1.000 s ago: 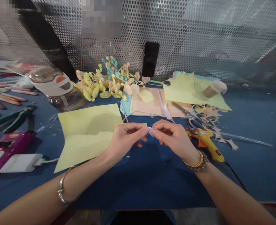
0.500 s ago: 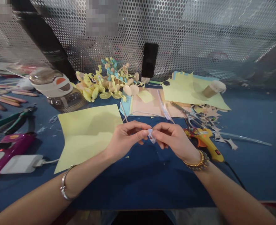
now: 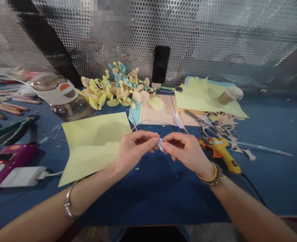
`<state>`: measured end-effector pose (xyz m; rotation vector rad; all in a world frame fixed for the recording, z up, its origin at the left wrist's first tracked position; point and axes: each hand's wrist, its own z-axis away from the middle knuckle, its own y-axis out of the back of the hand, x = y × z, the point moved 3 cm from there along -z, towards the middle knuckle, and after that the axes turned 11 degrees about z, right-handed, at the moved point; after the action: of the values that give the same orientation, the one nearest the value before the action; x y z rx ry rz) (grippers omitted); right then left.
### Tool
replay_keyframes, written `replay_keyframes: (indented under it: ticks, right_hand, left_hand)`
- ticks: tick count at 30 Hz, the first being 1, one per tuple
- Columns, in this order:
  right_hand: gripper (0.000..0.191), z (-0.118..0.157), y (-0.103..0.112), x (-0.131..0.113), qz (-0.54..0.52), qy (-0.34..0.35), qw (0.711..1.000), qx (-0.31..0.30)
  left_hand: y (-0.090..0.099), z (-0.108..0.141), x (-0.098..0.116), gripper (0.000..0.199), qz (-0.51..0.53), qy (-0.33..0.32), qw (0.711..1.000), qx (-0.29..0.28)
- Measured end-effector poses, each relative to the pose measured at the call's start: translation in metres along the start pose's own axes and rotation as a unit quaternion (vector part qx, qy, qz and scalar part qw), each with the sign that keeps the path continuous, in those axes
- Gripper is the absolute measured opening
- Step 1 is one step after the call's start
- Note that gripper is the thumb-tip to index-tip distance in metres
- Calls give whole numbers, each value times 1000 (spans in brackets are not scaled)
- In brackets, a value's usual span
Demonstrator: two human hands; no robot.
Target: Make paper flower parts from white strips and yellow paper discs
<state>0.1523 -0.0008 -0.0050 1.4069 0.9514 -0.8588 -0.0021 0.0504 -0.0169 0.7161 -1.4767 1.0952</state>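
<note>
A small pale lilac-white piece of paper (image 3: 160, 144) is pinched between both hands above the blue table. My left hand (image 3: 137, 148) grips its left side between thumb and fingers. On the other side, my right hand (image 3: 183, 148) is closed on it with thumb and index finger. Most of the piece is covered by the fingertips, so its full shape is hidden. Under and beside my left forearm lies a yellow sheet of paper (image 3: 95, 144). A yellow hot glue gun (image 3: 224, 153) rests just right of my right hand, near scissors (image 3: 206, 126).
Paper flowers (image 3: 118, 87) in yellow, peach and blue lie at the back, beside a jar (image 3: 62, 97). A phone (image 3: 161, 64) leans on the perforated metal panel. Pliers (image 3: 19, 129) and a purple device (image 3: 14, 161) are at left. A small cup (image 3: 229, 95) lies on yellow sheets.
Both hands stay in nearly the same place. The fingers have shifted slightly on the small paper piece, and less of it shows now.
</note>
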Motion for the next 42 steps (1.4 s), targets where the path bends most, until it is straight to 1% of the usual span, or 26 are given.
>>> replay_keyframes:
  ticks: [2, 8, 13, 20, 23, 25, 27, 29, 30, 33, 36, 38, 40, 42]
  right_hand:
    - [12, 0, 0, 0, 15, 11, 1000, 10]
    - [14, -1, 0, 1, 46, 21, 998, 23]
    - [14, -1, 1, -1, 60, 29, 997, 28]
    - [12, 0, 2, -3, 59, 29, 998, 27]
    - [16, 0, 4, 1, 17, 4, 1000, -3]
    - [19, -1, 5, 7, -40, -22, 998, -47]
    - [20, -2, 5, 12, -96, -48, 990, -96]
    - [19, -2, 4, 14, -119, -61, 983, -126]
    - [18, -2, 4, 14, -114, -59, 983, -129]
    - [18, -4, 2, 12, -76, -33, 991, -101]
    - [18, -5, 1, 10, -56, -10, 998, -34]
    - [18, -5, 1, 11, -49, -7, 999, 7]
    - [18, -4, 1, 13, -45, -17, 999, 25]
    - [17, -3, 1, 16, -45, -26, 998, 28]
  left_hand:
    - [-1, 1, 2, 12, -7, -1, 1000, 4]
    - [-1, 2, 3, 13, -14, 14, 1000, -14]
    - [0, 1, 3, 12, -26, 6, 1000, 11]
    - [-1, 3, 5, 11, -36, -5, 999, 21]
    - [0, 3, 5, 11, -31, -8, 999, 22]
    - [0, 3, 5, 11, -23, -8, 1000, 19]
    - [0, 3, 5, 12, -17, -6, 1000, 16]
    - [1, 3, 4, 14, -17, -1, 1000, 20]
    - [1, 3, 4, 14, -18, 1, 1000, 24]
    - [2, 2, 4, 14, -18, 0, 999, 30]
    - [1, 3, 4, 11, -17, -6, 999, 32]
    - [-1, 3, 5, 8, -15, -6, 999, 34]
    - [-2, 5, 6, 6, -14, -3, 999, 34]
    - [-4, 6, 7, 5, -15, 0, 999, 34]
